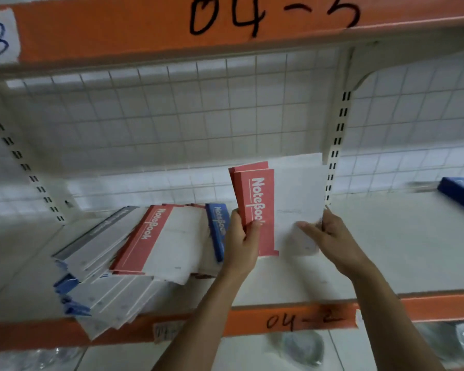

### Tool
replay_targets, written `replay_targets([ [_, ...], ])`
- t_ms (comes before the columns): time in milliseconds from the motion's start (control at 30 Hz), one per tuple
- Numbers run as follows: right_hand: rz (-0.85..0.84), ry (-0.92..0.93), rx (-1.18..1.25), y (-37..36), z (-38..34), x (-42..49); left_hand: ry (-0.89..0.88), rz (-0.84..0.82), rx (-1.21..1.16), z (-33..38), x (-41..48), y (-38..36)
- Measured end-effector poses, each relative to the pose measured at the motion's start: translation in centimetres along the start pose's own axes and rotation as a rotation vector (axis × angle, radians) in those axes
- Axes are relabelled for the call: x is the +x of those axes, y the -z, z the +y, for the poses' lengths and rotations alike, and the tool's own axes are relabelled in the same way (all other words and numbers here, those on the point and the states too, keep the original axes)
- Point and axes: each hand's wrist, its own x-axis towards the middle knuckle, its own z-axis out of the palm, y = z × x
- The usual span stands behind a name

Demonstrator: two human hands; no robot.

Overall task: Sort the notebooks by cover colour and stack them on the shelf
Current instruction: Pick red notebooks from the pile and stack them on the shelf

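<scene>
I hold a small bunch of red-spined notebooks (pixel 279 204) upright above the white shelf (pixel 386 250), near its middle. My left hand (pixel 241 242) grips their red spine edge from the left. My right hand (pixel 330 236) holds their white right edge, fingers on the cover. A messy pile of notebooks (pixel 134 253) lies on the shelf to the left, with red, blue and grey spines mixed, several hanging over the front edge. A blue notebook (pixel 217 228) leans at the pile's right side, just left of my left hand.
A blue notebook or stack (pixel 458 191) lies at the far right of the shelf. A slotted upright post (pixel 335 145) stands behind the held notebooks. An orange-edged upper shelf (pixel 172 30) hangs overhead. Wire mesh backs the shelf.
</scene>
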Motion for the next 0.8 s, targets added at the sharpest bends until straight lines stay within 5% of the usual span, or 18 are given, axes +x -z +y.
replay_targets([
  [300,0.111,-0.148,0.072,-0.6,4.3,-0.7,0.11,-0.014,0.104,-1.6,-1.4,-2.7],
  [533,0.104,-0.131,-0.03,-0.6,4.7,-0.6,0.209,-0.078,0.433,-2.3,-1.5,-2.8],
  [800,0.319,-0.097,-0.036,3.8,2.3,-3.4,0.036,-0.313,0.377,1.0,-1.7,-5.2],
])
